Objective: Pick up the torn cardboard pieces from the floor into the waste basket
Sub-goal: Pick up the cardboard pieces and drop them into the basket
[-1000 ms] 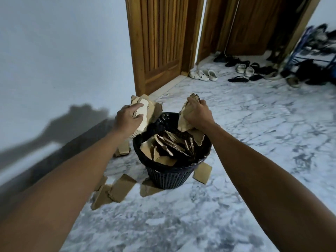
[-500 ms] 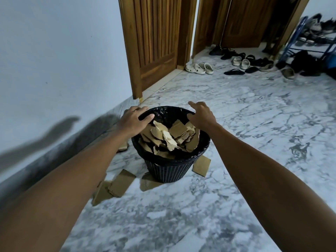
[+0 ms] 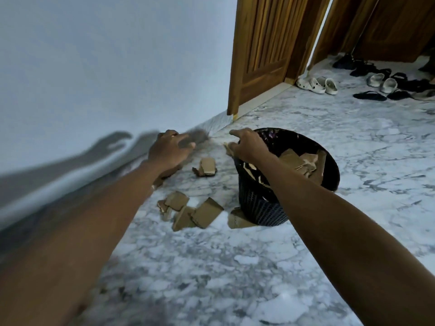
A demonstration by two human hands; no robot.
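Hands had left the waste basket (image 3: 259,208) empty: I saw the left hand (image 3: 168,151) and right hand (image 3: 248,145) slack, reaching toward the wall-side floor (image 3: 235,267) where cardboard pieces (image 3: 193,212) remained; another pickup followed.

No readable text, labels, numbers — none on any surface.

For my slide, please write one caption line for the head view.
Both hands reach toward cardboard pieces on the floor beside the filled basket.
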